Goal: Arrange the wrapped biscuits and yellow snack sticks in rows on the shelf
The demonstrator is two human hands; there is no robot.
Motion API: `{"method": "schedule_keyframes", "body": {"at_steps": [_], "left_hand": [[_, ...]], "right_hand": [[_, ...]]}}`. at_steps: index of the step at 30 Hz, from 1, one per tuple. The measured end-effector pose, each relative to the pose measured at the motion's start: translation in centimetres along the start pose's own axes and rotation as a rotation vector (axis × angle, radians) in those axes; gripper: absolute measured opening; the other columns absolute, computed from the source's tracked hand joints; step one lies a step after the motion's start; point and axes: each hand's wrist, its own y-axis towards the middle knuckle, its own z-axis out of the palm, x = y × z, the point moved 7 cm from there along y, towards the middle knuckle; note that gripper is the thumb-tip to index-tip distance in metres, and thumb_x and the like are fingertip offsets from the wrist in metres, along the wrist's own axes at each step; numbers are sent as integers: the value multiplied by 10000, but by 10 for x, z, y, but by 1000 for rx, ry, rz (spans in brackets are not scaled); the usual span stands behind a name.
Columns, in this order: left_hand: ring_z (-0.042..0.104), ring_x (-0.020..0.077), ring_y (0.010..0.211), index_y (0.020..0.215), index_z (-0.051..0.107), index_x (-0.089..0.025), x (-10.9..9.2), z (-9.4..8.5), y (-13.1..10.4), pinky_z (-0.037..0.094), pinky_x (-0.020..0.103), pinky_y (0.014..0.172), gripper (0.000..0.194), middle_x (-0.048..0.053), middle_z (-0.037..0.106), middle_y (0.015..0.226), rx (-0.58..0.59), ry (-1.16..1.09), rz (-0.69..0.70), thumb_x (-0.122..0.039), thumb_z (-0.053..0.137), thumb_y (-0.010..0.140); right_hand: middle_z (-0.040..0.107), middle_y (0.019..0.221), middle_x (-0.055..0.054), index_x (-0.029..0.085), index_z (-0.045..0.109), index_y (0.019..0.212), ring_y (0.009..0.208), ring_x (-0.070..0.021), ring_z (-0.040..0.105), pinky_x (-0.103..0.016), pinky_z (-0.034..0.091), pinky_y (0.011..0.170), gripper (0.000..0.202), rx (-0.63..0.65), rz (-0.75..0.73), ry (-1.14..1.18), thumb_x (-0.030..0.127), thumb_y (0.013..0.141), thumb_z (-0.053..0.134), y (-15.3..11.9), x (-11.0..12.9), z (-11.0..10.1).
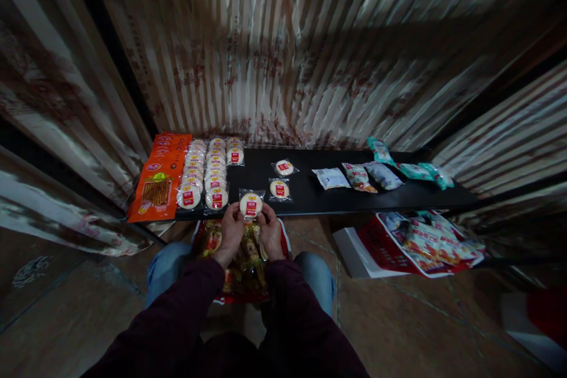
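My left hand (231,231) and my right hand (270,233) together hold a round white snack packet with a red label (251,204) at the front edge of a low black shelf (319,198). Between my knees, under the hands, stands a red bag full of snack packets (241,269). To the left on the shelf lie several rows of the same round packets (208,170), overlapping. Two more single round packets (280,189) lie just beyond the held one.
A stack of orange flat packets (158,180) lies at the shelf's left end. Several pillow-shaped packets, white, grey and green (383,175), lie on the right half. A red and white bag of snacks (420,242) lies on the floor at right. A striped curtain (287,47) hangs behind.
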Motion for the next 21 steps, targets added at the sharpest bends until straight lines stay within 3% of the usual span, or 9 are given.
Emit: {"method": "schedule_keyframes", "body": {"at_steps": [7,13,21], "left_hand": [[635,172,893,1051,559,-163,-15,6,20,493,315,840,272,80,671,975,-93,137,68,-108,521,787],[634,163,855,1007,593,-172,-31,14,34,481,302,834,281,66,671,952,-69,205,87,-67,471,777],[577,231,1089,1094,583,-132,-44,30,53,418,370,989,368,147,629,1128,-47,297,127,-62,503,742]], "right_hand": [[686,1053,-89,172,491,1302,949,-209,627,-361,486,885,547,-73,-39,-13,311,777,553,24,14,3],[676,1035,-87,176,520,1246,944,-201,621,-364,467,904,491,-169,-92,-97,259,762,515,48,20,8],[682,977,-87,186,540,1147,892,-207,626,-380,469,876,422,-167,-100,-130,259,732,522,77,21,15]]}}
